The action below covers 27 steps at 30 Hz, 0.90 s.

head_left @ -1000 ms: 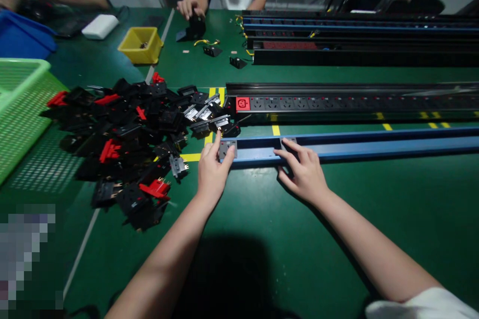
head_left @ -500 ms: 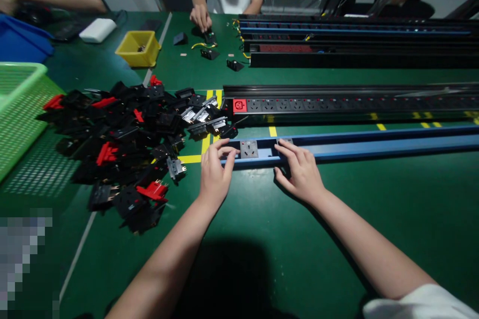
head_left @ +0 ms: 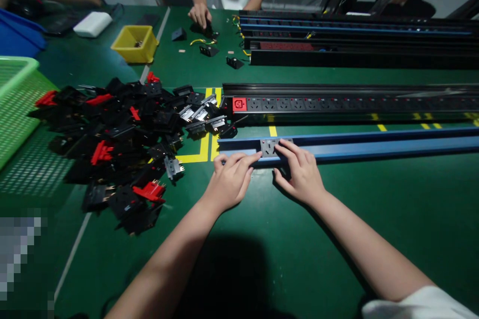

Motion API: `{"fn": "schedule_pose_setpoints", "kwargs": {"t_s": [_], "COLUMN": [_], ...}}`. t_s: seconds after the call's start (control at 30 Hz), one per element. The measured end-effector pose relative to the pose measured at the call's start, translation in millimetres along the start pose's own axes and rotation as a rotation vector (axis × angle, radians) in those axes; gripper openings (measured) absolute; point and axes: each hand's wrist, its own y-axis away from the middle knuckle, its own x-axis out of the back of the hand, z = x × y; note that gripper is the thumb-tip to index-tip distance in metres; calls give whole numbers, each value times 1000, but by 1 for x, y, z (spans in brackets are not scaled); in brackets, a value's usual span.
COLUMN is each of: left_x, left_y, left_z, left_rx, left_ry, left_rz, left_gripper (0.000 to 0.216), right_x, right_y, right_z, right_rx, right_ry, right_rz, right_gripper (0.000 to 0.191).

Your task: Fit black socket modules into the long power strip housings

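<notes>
A long blue metal channel (head_left: 366,146) lies across the green table before me. In it, near its left end, sits a black socket module (head_left: 268,148); a second module is mostly hidden under my right fingers. My left hand (head_left: 232,179) has its fingers stretched out, the index fingertip touching the first module's lower left edge. My right hand (head_left: 299,169) rests over the channel, fingertips on the modules and thumb apart on the near side. To the left is a heap of loose black socket modules (head_left: 123,132), with several red ones (head_left: 103,152) among them.
Behind the channel lies a black power strip (head_left: 318,104) with a red end socket. A green basket (head_left: 22,109) and a yellow bin (head_left: 136,45) stand left. Across the table, a co-worker's hand (head_left: 201,14) handles small parts beside more black strips (head_left: 355,57).
The first socket module has slid right along the channel, up to my right fingers. My left hand has moved right with it, off the channel's left end. My right hand has stayed nearly still.
</notes>
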Motion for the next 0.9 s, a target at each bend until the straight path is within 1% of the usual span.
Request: {"fn": "schedule_pose_setpoints", "kwargs": {"t_s": [0.13, 0.3, 0.37, 0.43, 0.5, 0.57, 0.63, 0.7, 0.8, 0.9], "left_x": [0, -3, -3, -3, -1, 0, 1, 2, 2, 2], "left_y": [0, 1, 2, 3, 3, 2, 1, 0, -1, -1], "left_z": [1, -2, -4, -6, -9, -10, -11, -11, -11, -11], "left_rx": [-2, 32, 34, 58, 131, 230, 308, 345, 346, 352], "left_ry": [-14, 2, 34, 81, 137, 183, 213, 230, 252, 266], "left_rz": [-22, 7, 56, 144, 233, 288, 314, 325, 332, 328], "left_gripper": [40, 37, 35, 31, 24, 20, 18, 18, 17, 18], "right_x": [1, 2, 2, 3, 3, 1, -1, -3, -5, -7], "right_y": [-1, -4, -4, -5, -5, -6, -8, -10, -14, -17], "right_z": [-4, -13, -16, -18, -19, -20, -20, -19, -19, -20], "right_rx": [35, 62, 63, 67, 68, 72, 87, 112, 133, 116], "right_ry": [61, 188, 216, 230, 232, 227, 208, 176, 142, 146], "right_rz": [-20, -69, -63, -49, -36, -25, -30, -49, -68, -70], "right_gripper": [72, 79, 78, 78, 78, 79, 80, 80, 77, 73]}}
